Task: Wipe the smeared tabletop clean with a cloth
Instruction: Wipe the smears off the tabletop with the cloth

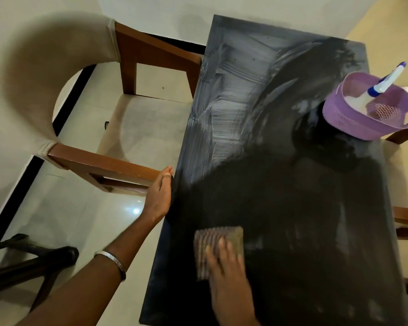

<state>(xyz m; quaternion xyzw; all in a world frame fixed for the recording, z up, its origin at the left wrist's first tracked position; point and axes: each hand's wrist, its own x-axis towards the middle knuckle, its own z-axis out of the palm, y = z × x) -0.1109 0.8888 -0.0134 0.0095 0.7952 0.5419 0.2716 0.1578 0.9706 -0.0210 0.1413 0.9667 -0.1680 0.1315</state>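
Two hands work at a dark desk (pixel 292 208) seen from above. The right hand (pixel 226 274) lies flat on a folded checked cloth (pixel 216 241), fingers straight and spread, pressing it against the near left part of the desk top; its grip is released, nothing curled round the cloth. The hand is blurred. The left hand (pixel 159 196) rests against the desk's left edge, fingers straight and together, its grip also released, holding nothing. A metal bangle (pixel 111 263) sits on the left forearm.

White smears (pixel 236 97) streak the far left half of the desk, while the near part around the cloth looks dark. A purple basket (pixel 349 121) stands at the far right of the desk, with a white spray bottle (pixel 384 83) with blue trim leaning out of it. A wooden chair (pixel 127 128) with a pale seat stands just beside the desk's left edge on the tiled floor (pixel 64 208)
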